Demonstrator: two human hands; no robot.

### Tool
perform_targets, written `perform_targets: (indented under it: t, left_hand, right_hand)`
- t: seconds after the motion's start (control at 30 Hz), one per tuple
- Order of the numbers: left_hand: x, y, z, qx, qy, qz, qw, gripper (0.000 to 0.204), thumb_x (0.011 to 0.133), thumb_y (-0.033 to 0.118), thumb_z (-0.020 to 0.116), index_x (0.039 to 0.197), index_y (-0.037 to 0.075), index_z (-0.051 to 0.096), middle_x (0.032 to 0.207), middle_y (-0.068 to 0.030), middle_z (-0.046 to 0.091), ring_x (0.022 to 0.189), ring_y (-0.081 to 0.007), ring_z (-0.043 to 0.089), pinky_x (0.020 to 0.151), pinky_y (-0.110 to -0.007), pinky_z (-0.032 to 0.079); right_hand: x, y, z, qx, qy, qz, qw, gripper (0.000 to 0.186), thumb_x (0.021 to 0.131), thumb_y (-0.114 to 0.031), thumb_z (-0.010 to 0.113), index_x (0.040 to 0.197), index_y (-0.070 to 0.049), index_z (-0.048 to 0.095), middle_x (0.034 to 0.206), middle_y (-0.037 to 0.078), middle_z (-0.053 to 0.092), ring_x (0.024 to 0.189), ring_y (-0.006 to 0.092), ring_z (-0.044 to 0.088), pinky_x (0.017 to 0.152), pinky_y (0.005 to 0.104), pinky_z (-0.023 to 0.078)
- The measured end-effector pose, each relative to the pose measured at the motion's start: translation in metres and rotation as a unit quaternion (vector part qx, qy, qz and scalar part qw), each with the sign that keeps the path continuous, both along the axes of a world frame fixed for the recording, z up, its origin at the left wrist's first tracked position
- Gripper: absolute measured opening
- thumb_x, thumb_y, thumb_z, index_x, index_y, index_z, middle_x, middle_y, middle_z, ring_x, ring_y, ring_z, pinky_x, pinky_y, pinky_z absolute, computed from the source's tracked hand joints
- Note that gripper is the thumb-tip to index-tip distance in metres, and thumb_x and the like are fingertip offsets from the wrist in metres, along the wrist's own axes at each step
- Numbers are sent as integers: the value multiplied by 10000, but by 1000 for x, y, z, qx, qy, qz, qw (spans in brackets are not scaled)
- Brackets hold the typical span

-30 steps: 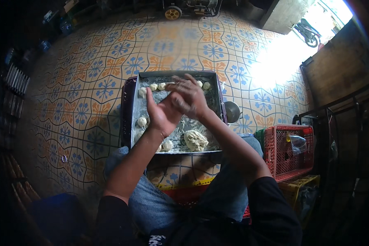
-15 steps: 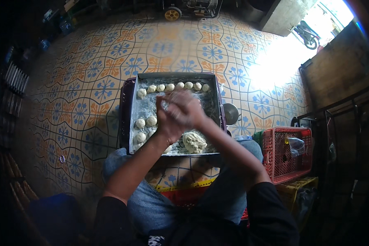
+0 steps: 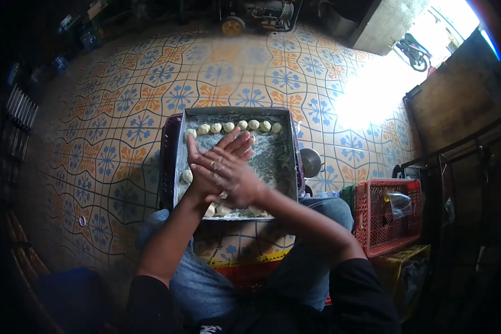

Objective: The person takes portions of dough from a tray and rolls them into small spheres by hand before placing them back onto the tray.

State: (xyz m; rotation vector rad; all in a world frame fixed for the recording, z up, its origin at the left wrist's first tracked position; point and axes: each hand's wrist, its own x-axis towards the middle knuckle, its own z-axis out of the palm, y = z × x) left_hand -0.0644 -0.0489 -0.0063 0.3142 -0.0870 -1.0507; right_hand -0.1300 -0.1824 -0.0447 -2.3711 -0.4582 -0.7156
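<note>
Over the metal tray point(image 3: 293, 178), my right hand point(image 3: 232, 181) lies across the palm of my left hand point(image 3: 201, 179). The fingers of both hands are stretched out and slightly apart. Anything between the palms is hidden. White dough balls point(image 3: 229, 127) form a row along the tray's far side, and another dough ball point(image 3: 187, 176) sits at its left wall. More pale dough point(image 3: 222, 210) shows at the near edge, partly covered by my hands and right forearm. White flour dusts the tray floor.
The tray rests on a dark purple support point(image 3: 170, 161). A round metal bowl point(image 3: 310, 162) is to its right, on the tiled floor. Farther right, a red plastic crate point(image 3: 362, 220) stands above a yellow crate point(image 3: 392, 273). A wheeled machine point(image 3: 270, 12) stands at the far side.
My hands have gone from blurred and clasped together to flatter, with fingers extended, and sit nearer me. My right forearm now covers the large dough lump. The view has tilted slightly.
</note>
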Motion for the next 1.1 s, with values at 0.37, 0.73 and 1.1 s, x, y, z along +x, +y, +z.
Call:
perform_targets:
  t: [0.37, 0.73, 1.1]
  left_hand:
    - [-2, 0, -26, 27, -15, -46, 998, 1180, 893, 903, 144, 1546, -59, 344, 1535, -254, 459, 1449, -395, 420, 1214, -524, 310]
    - [-2, -1, -5, 121, 40, 28, 991, 1065, 945, 827, 189, 1474, -52, 474, 1449, -237, 553, 1401, -342, 488, 1207, -458, 348]
    - [-2, 7, -12, 112, 20, 3, 994, 1094, 905, 882, 252, 1426, -44, 515, 1323, -213, 646, 1301, -329, 581, 1180, -477, 372]
  right_hand:
    - [4, 15, -3, -15, -30, 4, 999, 524, 874, -289, 681, 1330, -36, 631, 1205, 205, 692, 1104, 403, 668, 1038, 497, 482]
    - [6, 13, -10, 84, -88, 63, 991, 366, 863, -298, 677, 1142, -68, 733, 1167, 178, 725, 1124, 363, 693, 1074, 489, 488]
    - [5, 9, 1, 17, -100, 60, 993, 422, 809, -274, 727, 1183, -80, 715, 1202, 137, 722, 1163, 337, 679, 1045, 463, 516]
